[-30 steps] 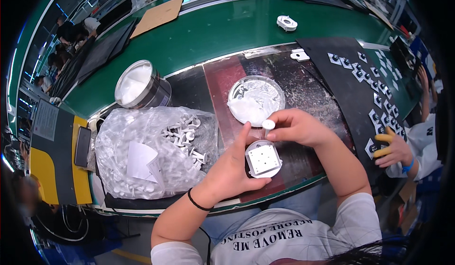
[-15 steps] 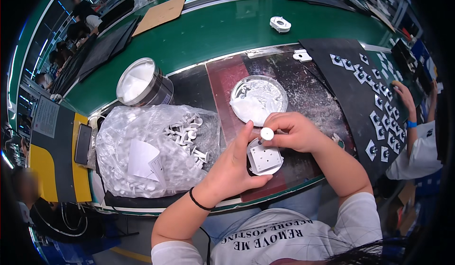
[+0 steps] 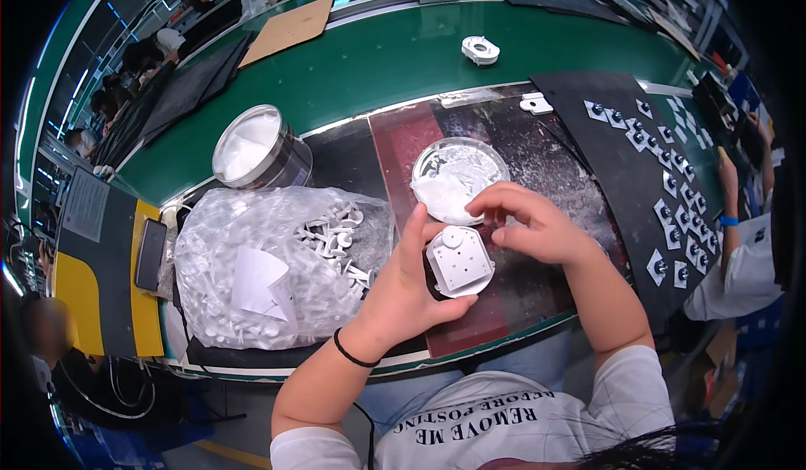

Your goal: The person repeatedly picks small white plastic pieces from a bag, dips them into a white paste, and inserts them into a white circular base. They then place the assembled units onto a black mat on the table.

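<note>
My left hand (image 3: 403, 281) holds a white plastic housing (image 3: 462, 267), a squarish box with small holes on a rounded base, gripped at its left side between thumb and fingers. A round-headed white plastic pin (image 3: 453, 237) sits at the housing's upper edge, its shaft out of sight. Just right of the housing, my right hand (image 3: 537, 226) hovers with thumb and forefinger apart and nothing visible between them. Beyond it lies a round metal dish (image 3: 500, 161) with white grease-like paste (image 3: 449, 193). At left, a clear plastic bag (image 3: 210, 260) spills similar white pins (image 3: 340, 239).
An open tub (image 3: 290, 163) of white paste stands behind the bag. Another white part (image 3: 480, 50) rests on the green conveyor (image 3: 386, 58). On the right, a black mat (image 3: 588, 109) carries several small assemblies, with a co-worker's hand (image 3: 728, 176) beyond. A phone (image 3: 151, 254) lies far left.
My right hand has let go of the pin, which now sits on the housing, and has drawn back with fingers parted. The white part on the conveyor has shifted left.
</note>
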A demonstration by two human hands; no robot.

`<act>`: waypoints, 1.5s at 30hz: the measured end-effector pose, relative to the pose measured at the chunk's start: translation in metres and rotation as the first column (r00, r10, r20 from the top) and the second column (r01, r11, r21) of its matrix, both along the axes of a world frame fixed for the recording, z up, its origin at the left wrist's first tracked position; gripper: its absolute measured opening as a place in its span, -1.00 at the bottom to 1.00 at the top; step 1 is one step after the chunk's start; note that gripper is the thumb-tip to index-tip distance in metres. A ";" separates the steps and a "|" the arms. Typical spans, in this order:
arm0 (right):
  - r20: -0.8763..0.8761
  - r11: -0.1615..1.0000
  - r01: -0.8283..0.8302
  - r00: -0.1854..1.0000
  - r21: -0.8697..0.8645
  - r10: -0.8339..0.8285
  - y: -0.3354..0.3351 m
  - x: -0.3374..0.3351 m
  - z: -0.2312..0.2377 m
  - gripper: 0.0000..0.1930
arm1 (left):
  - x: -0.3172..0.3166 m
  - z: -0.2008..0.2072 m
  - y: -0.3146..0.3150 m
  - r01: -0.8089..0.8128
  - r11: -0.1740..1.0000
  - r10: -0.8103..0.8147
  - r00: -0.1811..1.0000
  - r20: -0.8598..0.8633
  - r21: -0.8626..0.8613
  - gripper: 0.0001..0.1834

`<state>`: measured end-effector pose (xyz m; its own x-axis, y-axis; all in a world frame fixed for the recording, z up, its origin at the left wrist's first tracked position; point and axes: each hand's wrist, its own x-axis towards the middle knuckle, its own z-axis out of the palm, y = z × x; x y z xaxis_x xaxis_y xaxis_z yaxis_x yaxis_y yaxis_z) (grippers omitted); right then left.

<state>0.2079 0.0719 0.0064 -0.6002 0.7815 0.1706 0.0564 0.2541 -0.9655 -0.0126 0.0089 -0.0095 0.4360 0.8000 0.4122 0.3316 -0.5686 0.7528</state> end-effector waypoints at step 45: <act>0.546 0.604 0.119 0.318 0.788 -0.775 0.255 -0.111 -0.018 -0.59 | -0.011 0.002 0.011 -0.229 0.873 0.278 0.959 -0.055 0.432 -0.08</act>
<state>0.0973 0.3270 -0.0116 -0.2579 0.9055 0.3370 0.9564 0.2887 -0.0435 -0.0238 0.0199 -0.0073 0.3045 0.6539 0.6926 0.5746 -0.7060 0.4140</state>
